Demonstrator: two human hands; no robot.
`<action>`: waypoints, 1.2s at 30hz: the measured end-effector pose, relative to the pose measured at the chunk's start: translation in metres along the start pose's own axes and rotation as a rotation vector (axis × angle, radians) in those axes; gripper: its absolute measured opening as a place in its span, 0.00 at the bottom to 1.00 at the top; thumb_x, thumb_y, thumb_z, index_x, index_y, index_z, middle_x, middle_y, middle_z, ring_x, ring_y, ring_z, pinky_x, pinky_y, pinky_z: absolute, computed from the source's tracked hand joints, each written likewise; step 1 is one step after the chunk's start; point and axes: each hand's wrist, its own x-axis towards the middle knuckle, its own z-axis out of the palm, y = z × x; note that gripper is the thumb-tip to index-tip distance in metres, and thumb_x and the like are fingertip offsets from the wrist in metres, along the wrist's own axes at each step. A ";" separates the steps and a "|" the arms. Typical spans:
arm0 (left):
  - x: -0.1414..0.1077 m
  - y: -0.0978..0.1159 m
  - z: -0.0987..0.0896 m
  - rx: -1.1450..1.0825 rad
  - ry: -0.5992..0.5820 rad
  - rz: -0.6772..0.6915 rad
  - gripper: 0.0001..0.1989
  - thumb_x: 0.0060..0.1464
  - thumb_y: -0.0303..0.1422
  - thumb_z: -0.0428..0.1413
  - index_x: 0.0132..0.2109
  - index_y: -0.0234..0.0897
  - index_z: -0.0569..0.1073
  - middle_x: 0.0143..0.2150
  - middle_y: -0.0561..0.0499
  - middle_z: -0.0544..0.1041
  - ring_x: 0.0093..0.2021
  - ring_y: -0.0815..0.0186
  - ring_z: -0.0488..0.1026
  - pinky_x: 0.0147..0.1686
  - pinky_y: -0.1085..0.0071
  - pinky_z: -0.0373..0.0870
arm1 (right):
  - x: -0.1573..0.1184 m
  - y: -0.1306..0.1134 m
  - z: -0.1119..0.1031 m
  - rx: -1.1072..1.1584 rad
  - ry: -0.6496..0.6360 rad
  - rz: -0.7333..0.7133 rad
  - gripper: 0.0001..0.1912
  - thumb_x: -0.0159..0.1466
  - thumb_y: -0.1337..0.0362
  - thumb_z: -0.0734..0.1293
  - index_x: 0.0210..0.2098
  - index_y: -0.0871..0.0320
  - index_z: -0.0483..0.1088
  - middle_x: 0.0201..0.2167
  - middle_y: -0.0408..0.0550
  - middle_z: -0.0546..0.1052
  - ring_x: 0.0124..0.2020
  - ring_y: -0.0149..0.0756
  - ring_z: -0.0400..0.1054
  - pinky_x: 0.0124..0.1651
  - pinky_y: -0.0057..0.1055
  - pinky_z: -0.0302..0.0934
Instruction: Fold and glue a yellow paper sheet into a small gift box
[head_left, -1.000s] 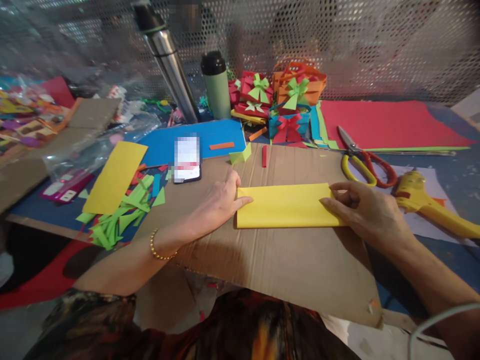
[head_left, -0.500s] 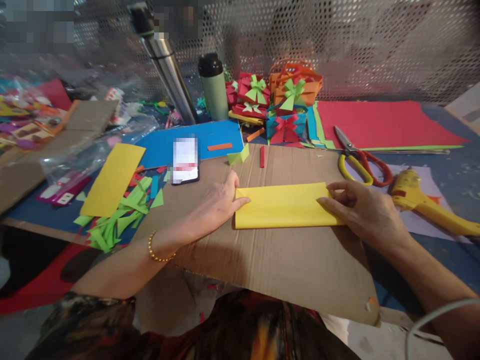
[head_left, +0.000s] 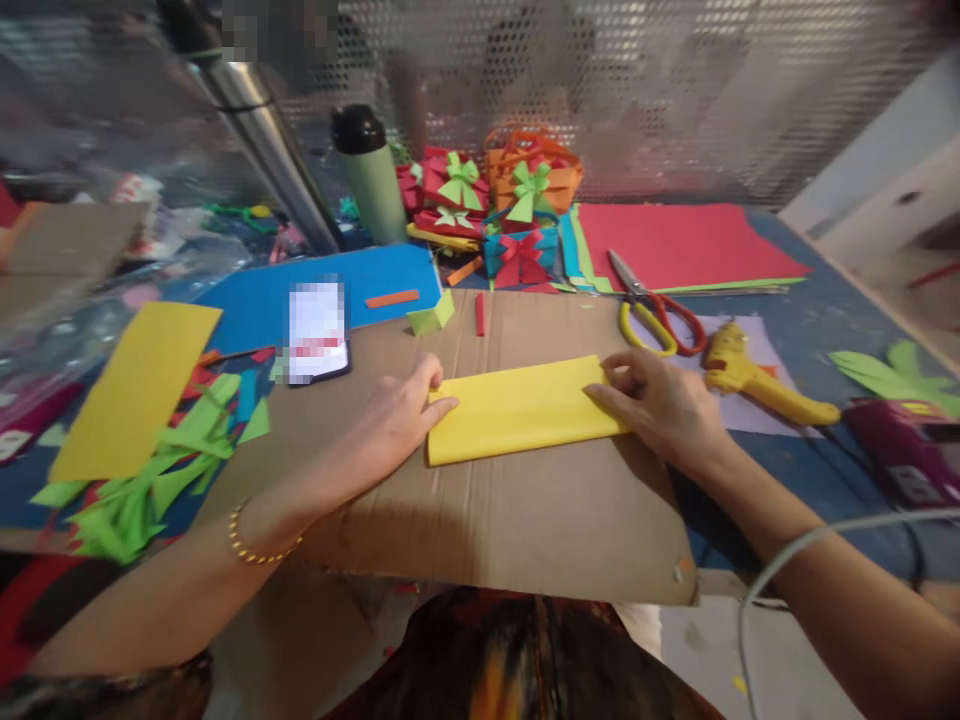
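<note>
A folded sheet of yellow paper lies over a brown cardboard sheet, its rounded fold toward me. My left hand pinches its left end between thumb and fingers. At the opposite end my right hand grips the upper right corner, thumb on top. Just above the paper are a small red strip and a folded light green piece. Scissors with one yellow and one red handle rest beyond my right hand.
A yellow glue gun lies at right, near a red paper stack. Paper gift bags with bows stand behind, beside a green bottle and a steel flask. At left are a phone, green scraps and another yellow sheet.
The camera view has turned to the right, so everything sits further left in the picture. Both hands keep their hold on the yellow paper, which looks slightly more tilted.
</note>
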 end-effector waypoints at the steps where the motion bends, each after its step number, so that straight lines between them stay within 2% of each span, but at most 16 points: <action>1: 0.001 -0.001 0.000 0.016 0.000 -0.003 0.06 0.64 0.38 0.52 0.43 0.42 0.66 0.31 0.53 0.73 0.30 0.62 0.71 0.31 0.67 0.58 | 0.000 -0.001 0.001 0.003 0.008 -0.007 0.17 0.58 0.53 0.70 0.42 0.56 0.75 0.28 0.47 0.79 0.30 0.41 0.73 0.31 0.32 0.57; 6: 0.004 -0.007 0.002 0.061 -0.007 0.014 0.10 0.63 0.43 0.49 0.42 0.43 0.68 0.28 0.54 0.72 0.27 0.61 0.69 0.30 0.67 0.56 | 0.000 -0.002 0.004 0.004 0.044 -0.064 0.13 0.59 0.55 0.69 0.41 0.55 0.72 0.26 0.43 0.76 0.27 0.36 0.69 0.29 0.30 0.54; 16: 0.008 -0.024 0.014 0.111 0.073 0.039 0.14 0.63 0.46 0.47 0.45 0.44 0.70 0.25 0.56 0.69 0.24 0.63 0.65 0.29 0.68 0.55 | -0.001 -0.005 0.003 -0.016 0.005 -0.050 0.13 0.61 0.57 0.67 0.43 0.56 0.71 0.26 0.42 0.77 0.27 0.36 0.70 0.30 0.30 0.52; 21: 0.007 -0.024 0.013 0.097 0.065 0.053 0.14 0.64 0.46 0.47 0.45 0.44 0.70 0.25 0.56 0.69 0.24 0.63 0.66 0.28 0.69 0.54 | -0.001 -0.009 0.001 -0.035 -0.027 -0.026 0.13 0.62 0.58 0.66 0.44 0.56 0.69 0.28 0.42 0.77 0.28 0.36 0.70 0.31 0.30 0.53; 27: 0.009 -0.025 0.011 0.090 0.066 0.103 0.13 0.64 0.45 0.48 0.45 0.44 0.72 0.24 0.56 0.70 0.24 0.63 0.66 0.27 0.69 0.54 | -0.004 -0.005 0.002 -0.056 -0.017 -0.091 0.17 0.62 0.57 0.64 0.48 0.57 0.67 0.27 0.43 0.75 0.28 0.38 0.68 0.30 0.32 0.51; 30: 0.010 -0.023 0.010 0.087 0.054 0.115 0.13 0.65 0.43 0.48 0.47 0.45 0.73 0.25 0.55 0.71 0.24 0.62 0.68 0.27 0.68 0.55 | -0.004 0.000 0.004 -0.050 0.049 -0.178 0.21 0.61 0.57 0.66 0.52 0.58 0.66 0.34 0.47 0.75 0.33 0.40 0.69 0.31 0.32 0.53; 33: 0.009 -0.017 0.006 0.106 0.022 0.099 0.13 0.65 0.42 0.47 0.47 0.45 0.73 0.27 0.53 0.73 0.26 0.61 0.69 0.28 0.67 0.56 | -0.001 0.001 0.006 -0.076 0.105 -0.384 0.12 0.65 0.62 0.64 0.46 0.58 0.71 0.42 0.54 0.74 0.39 0.41 0.67 0.38 0.35 0.56; 34: 0.008 -0.015 0.005 0.115 0.009 0.096 0.13 0.66 0.42 0.47 0.47 0.45 0.73 0.28 0.53 0.74 0.27 0.60 0.70 0.29 0.67 0.56 | 0.001 0.001 0.006 -0.092 0.095 -0.465 0.09 0.67 0.64 0.62 0.43 0.58 0.73 0.41 0.54 0.74 0.40 0.42 0.66 0.41 0.36 0.56; 36: 0.007 -0.010 0.001 0.143 -0.018 0.096 0.12 0.66 0.41 0.47 0.48 0.45 0.73 0.29 0.52 0.74 0.29 0.59 0.71 0.29 0.67 0.57 | 0.004 0.000 0.005 -0.124 0.035 -0.590 0.12 0.69 0.67 0.59 0.39 0.57 0.75 0.38 0.52 0.74 0.41 0.42 0.65 0.44 0.38 0.54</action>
